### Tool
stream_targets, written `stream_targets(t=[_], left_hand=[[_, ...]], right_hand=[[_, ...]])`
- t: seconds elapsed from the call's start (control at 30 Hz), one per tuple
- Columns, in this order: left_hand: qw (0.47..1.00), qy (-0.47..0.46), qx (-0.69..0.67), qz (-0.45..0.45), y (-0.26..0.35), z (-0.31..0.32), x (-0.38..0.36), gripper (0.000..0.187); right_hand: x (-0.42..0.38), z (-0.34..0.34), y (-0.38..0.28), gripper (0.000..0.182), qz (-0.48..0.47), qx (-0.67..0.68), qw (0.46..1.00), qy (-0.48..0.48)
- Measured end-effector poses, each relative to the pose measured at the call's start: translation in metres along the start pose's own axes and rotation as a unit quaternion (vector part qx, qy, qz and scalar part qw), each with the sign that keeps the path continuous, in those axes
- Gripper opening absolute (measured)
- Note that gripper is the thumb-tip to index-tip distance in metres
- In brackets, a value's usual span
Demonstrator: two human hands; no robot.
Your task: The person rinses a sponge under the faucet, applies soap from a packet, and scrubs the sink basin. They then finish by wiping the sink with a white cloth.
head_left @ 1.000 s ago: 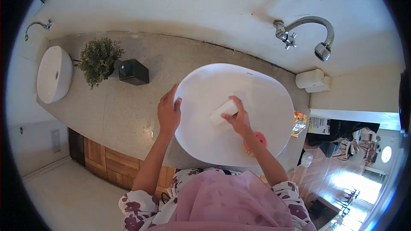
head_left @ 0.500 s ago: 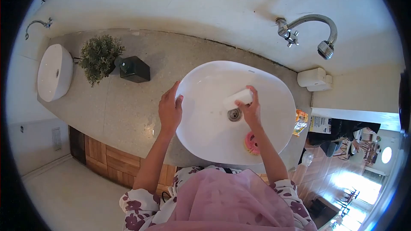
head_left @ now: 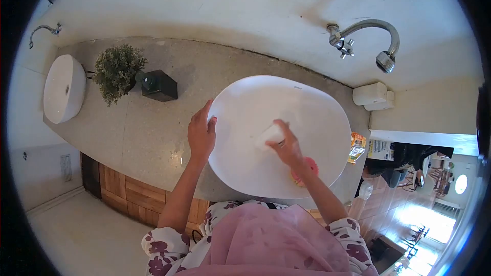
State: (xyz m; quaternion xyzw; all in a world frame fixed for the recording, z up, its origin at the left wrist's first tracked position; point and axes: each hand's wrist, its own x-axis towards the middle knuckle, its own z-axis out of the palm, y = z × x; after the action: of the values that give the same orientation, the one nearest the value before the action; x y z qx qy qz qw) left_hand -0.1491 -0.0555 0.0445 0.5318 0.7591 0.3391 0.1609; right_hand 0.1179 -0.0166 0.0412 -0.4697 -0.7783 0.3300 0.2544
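Observation:
A white oval basin [head_left: 240, 174] sits on the grey counter in front of me. Its left rim is under my left hand [head_left: 201, 133], fingers and thumb apart along the edge. Inside the bowl my right hand [head_left: 287, 145] grips a white block [head_left: 269, 136], perhaps a sponge or cloth, slightly blurred and low over the bowl. The hand and block hide most of the drain. Partly behind my right forearm lies a pink ring-shaped thing [head_left: 310, 165] with a yellowish edge, near the basin's front right.
A wall tap [head_left: 383, 25] hangs above the back right. Left on the counter [head_left: 153, 138] stand a dark green bottle [head_left: 159, 86], a bushy plant [head_left: 118, 71] and a second basin [head_left: 64, 92]. An orange packet [head_left: 357, 147] lies beside the right rim.
My right hand and the white block have moved left and toward me inside the basin, now over the drain. My left hand stays on the rim.

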Motion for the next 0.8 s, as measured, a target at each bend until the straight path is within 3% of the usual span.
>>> stream_targets(t=[0.03, 0.1, 0.17, 0.23, 0.27, 0.33, 0.37, 0.43, 0.5, 0.57, 0.6, 0.67, 0.8], left_hand=[[1.000, -0.003, 0.001, -0.001, 0.000, 0.000, -0.001, 0.051], [1.000, -0.003, -0.011, 0.002, 0.001, -0.001, 0.000, 0.051], [1.000, 0.000, -0.012, 0.000, 0.001, -0.001, -0.002, 0.051], [1.000, 0.006, -0.015, 0.003, 0.002, -0.001, 0.000, 0.051], [1.000, 0.001, -0.017, 0.001, 0.001, -0.001, 0.000, 0.052], [1.000, -0.003, -0.019, -0.004, 0.001, -0.001, 0.001, 0.052], [1.000, -0.002, -0.019, -0.001, 0.001, -0.002, 0.001, 0.052], [1.000, -0.004, -0.018, 0.000, 0.000, -0.001, -0.002, 0.052], [1.000, 0.005, -0.008, 0.002, -0.002, 0.001, -0.001, 0.052], [1.000, 0.004, -0.009, -0.001, 0.000, -0.001, -0.001, 0.052], [1.000, 0.000, -0.009, -0.006, 0.001, -0.001, 0.000, 0.052], [1.000, -0.002, -0.014, -0.013, 0.003, -0.002, 0.001, 0.052], [1.000, -0.010, -0.017, -0.016, 0.003, -0.002, 0.000, 0.052]], right_hand=[[0.005, -0.004, 0.002, 0.058, 0.003, 0.001, 1.000, -0.001], [0.025, -0.016, 0.009, 0.059, 0.173, 0.159, 0.971, 0.030], [0.023, -0.011, 0.006, 0.059, 0.156, 0.175, 0.971, 0.052], [0.007, 0.003, 0.007, 0.060, 0.064, 0.051, 0.997, -0.014], [0.001, 0.004, 0.004, 0.060, 0.062, 0.049, 0.997, -0.013], [-0.003, -0.002, -0.012, 0.062, -0.055, -0.047, 0.996, -0.048], [0.001, -0.005, -0.011, 0.062, -0.052, -0.045, 0.996, -0.049], [0.020, -0.016, -0.002, 0.062, 0.146, 0.140, 0.979, -0.004], [0.019, -0.011, 0.004, 0.058, 0.098, 0.112, 0.988, 0.031], [-0.001, 0.001, -0.001, 0.055, -0.044, -0.048, 0.998, 0.014], [-0.011, 0.001, -0.009, 0.055, -0.044, -0.049, 0.998, 0.015], [-0.024, -0.003, -0.024, 0.054, -0.071, -0.009, 0.990, -0.120], [-0.028, -0.006, -0.004, 0.055, -0.102, -0.050, 0.986, -0.118]])
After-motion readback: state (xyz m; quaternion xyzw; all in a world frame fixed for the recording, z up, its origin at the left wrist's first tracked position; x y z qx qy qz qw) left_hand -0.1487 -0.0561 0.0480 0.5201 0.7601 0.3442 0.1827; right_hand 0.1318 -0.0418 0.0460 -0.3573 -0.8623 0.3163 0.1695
